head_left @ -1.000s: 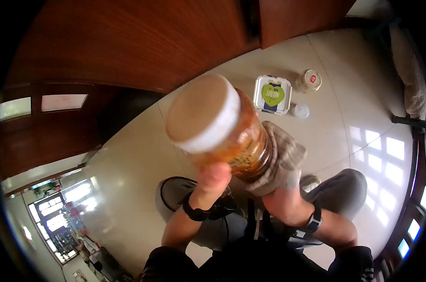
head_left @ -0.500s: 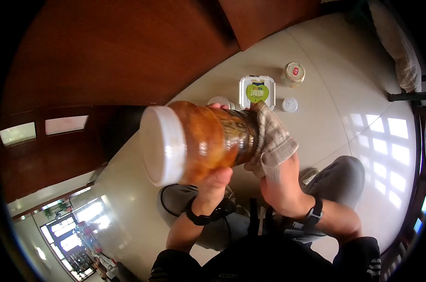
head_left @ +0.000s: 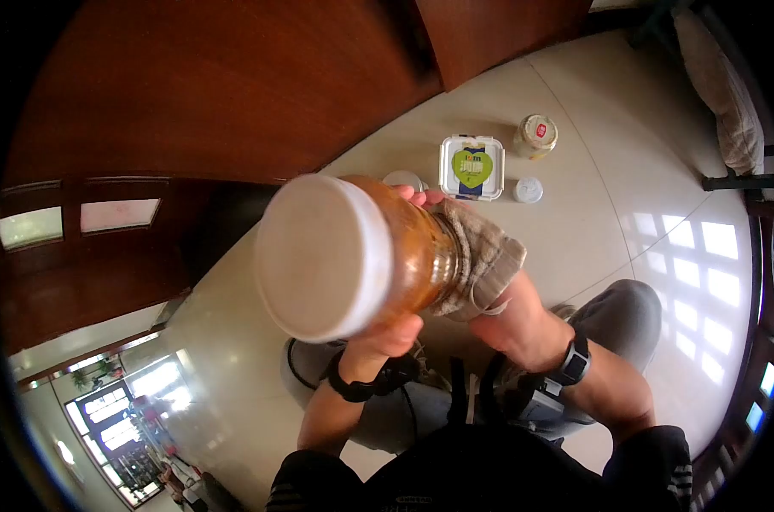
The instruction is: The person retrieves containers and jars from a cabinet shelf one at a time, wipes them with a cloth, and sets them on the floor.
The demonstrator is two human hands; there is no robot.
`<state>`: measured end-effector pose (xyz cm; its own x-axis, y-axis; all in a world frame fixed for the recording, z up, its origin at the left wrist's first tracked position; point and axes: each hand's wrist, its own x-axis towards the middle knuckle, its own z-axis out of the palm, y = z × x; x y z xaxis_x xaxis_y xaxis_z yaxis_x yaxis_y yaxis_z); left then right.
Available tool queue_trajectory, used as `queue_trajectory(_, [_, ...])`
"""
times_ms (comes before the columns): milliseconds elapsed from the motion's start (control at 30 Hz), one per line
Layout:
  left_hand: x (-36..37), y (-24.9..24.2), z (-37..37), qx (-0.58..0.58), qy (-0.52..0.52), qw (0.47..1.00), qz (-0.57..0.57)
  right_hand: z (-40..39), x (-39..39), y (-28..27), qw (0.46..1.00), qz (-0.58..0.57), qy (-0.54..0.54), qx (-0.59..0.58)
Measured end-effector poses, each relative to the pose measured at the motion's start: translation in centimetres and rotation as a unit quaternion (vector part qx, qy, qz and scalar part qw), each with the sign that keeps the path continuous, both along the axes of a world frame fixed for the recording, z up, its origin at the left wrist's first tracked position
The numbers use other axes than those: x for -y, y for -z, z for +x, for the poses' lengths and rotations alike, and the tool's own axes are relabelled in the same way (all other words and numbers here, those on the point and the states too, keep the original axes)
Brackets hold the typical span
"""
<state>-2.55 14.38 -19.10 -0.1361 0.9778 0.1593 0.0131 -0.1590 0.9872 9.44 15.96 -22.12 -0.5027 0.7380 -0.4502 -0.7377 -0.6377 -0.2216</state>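
Observation:
A big clear jar [head_left: 413, 256] with amber-brown contents is held up, tilted so that its wide white lid [head_left: 319, 256] faces me. My left hand [head_left: 387, 337] grips the jar's side just behind the lid, its thumb on the near side. Fingertips show at the jar's far side. Around the jar's base end, a beige checked cloth [head_left: 489, 256] is pressed by my right hand [head_left: 506, 328], whose fingers are mostly hidden under the cloth.
On the tiled floor [head_left: 566, 230] ahead stand a square white container [head_left: 472, 168] with a green label, a jar with a red-marked lid [head_left: 536, 136], a small white-lidded tub [head_left: 528, 190] and a partly hidden round container [head_left: 404, 179]. Brown wooden cabinetry [head_left: 216, 94] rises at left.
The jar has turned so its lid faces me more squarely and its side looks shorter. Both hands have turned with it, and the cloth has moved slightly left, still against the base end.

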Motion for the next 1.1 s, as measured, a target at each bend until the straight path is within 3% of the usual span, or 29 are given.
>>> queue_trajectory(67, [0.2,0.3,-1.0,-0.046,0.057,0.997,0.037,0.2,0.2,-0.1,0.999,-0.02,-0.024,0.016])
queue_trajectory(200, [0.7,2.0,-0.2,-0.02,0.049,0.997,0.056,0.3,-0.3,0.3,0.997,-0.031,-0.063,-0.014])
queue_trajectory(267, [0.8,2.7,0.1,-0.009,0.039,0.998,0.055,-0.2,-0.4,-0.2,0.995,-0.017,-0.068,0.073])
queue_trajectory(367, [1.2,3.4,0.5,0.0,0.032,0.997,0.068,-0.1,-0.2,0.3,0.994,-0.091,-0.06,0.018])
queue_trajectory(533, [0.5,1.8,1.0,-0.011,-0.029,0.996,0.086,0.1,-0.2,1.2,0.986,-0.094,-0.013,-0.139])
queue_trajectory(667, [-0.4,1.5,-0.4,0.063,-0.077,0.986,0.132,0.7,-0.7,0.0,0.968,-0.046,0.019,-0.245])
queue_trajectory(700, [-0.7,1.4,-0.8,0.081,-0.092,0.981,0.154,1.0,-0.9,-0.4,0.98,-0.043,0.033,-0.193])
queue_trajectory(767, [-0.7,1.3,-1.7,-0.003,-0.1,0.977,0.186,1.3,-1.7,-1.0,0.993,-0.04,0.059,-0.091])
queue_trajectory(800, [-0.8,1.4,-1.7,-0.021,-0.108,0.975,0.193,1.4,-2.5,-2.0,0.988,-0.121,0.054,-0.083])
queue_trajectory(900, [-0.9,1.4,-1.9,-0.052,-0.149,0.968,0.195,1.6,-2.8,-1.8,0.988,-0.077,0.092,-0.102])
queue_trajectory(1033, [-0.5,1.2,-1.4,0.038,-0.144,0.982,0.117,2.8,-2.9,-1.8,0.979,-0.087,0.075,-0.167])
queue_trajectory(1100, [0.1,1.6,-1.2,0.086,-0.115,0.985,0.095,3.6,-2.9,-1.2,0.957,-0.074,0.07,-0.271])
